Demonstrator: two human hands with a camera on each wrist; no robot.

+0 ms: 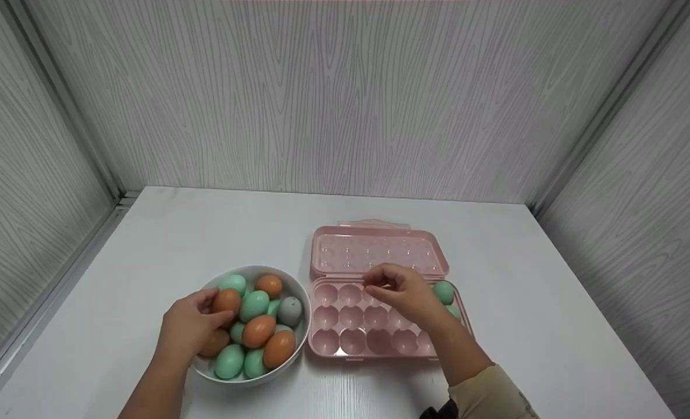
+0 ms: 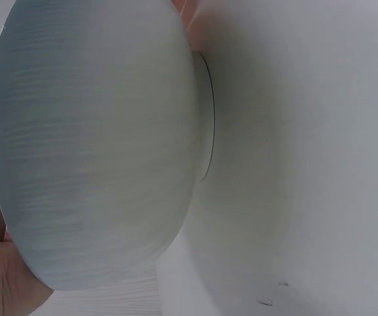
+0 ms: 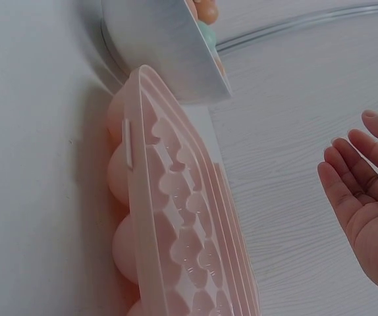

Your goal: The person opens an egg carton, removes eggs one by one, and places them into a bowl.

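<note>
At the left side of a white bowl (image 1: 306, 330) full of brown, green and grey eggs, my left hand (image 1: 183, 327) pinches a brown egg (image 1: 227, 301) between thumb and fingers. In the left wrist view the bowl's outer wall (image 2: 103, 145) hides that egg. My right hand (image 1: 406, 293) hovers over a pink egg carton (image 1: 351, 354), fingers loosely bent, holding nothing. The right wrist view has the same hand (image 3: 373, 204) with its palm bare, apart from the carton. Two green eggs, one of them this egg (image 1: 443, 292), sit in cups at the carton's right end, partly behind the right hand.
The carton's lid (image 1: 380, 250) lies folded back behind the cups. The bowl stands close against the carton's left side on a white table (image 1: 234, 227). Pale wood-grain panels (image 1: 322, 99) rise at the back and both sides.
</note>
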